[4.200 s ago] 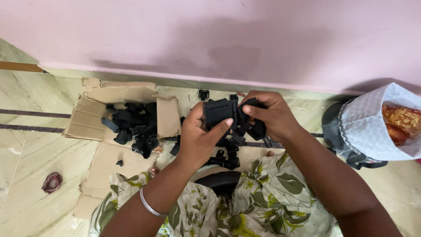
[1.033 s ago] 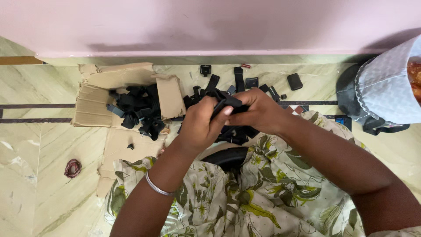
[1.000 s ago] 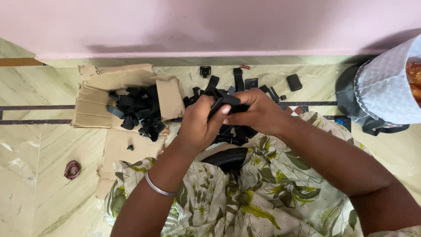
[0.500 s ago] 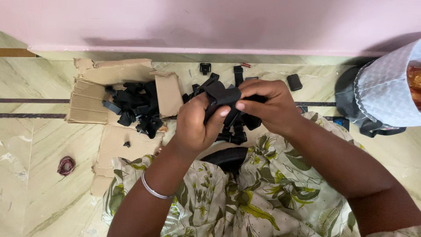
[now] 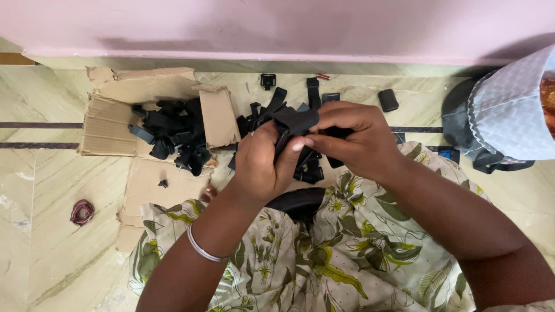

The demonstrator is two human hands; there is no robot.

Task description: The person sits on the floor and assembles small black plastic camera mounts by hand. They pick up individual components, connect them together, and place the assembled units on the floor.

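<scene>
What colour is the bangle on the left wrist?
Silver, a thin bangle; head view.

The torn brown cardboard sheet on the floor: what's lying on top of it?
A heap of black plastic and strap pieces lies on the torn brown cardboard sheet, with one small black piece apart below. A folded cardboard flap hides whatever sits under it.

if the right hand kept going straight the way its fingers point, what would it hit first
The right hand points leftward, so it would first meet the black strap piece it grips, then the left hand. Depth is hard to judge.
</scene>
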